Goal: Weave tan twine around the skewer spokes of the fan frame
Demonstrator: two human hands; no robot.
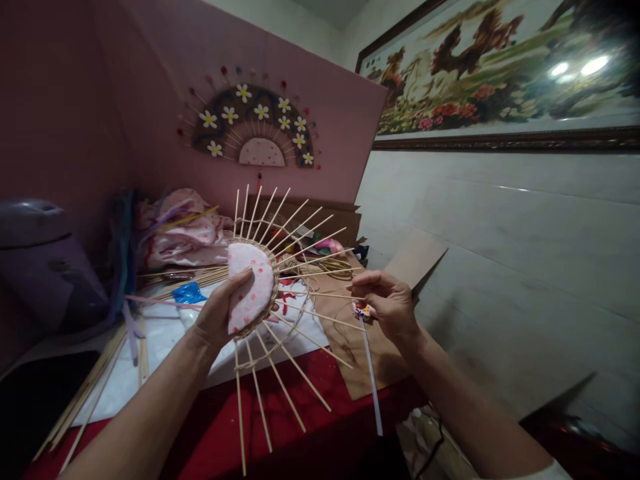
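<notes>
Our left hand grips the pink stick fan | our right hand pinches a thin cord | above the red bench

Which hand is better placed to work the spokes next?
Right, likely: the right hand pinches a spoke at its tip, while the left hand is occupied, its grip clamping the pad.

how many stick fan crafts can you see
2: a flowered fan on the pink wall, and a half-woven fan in the left hand; the right hand holds a white stick. Clutter may hide more.
</notes>
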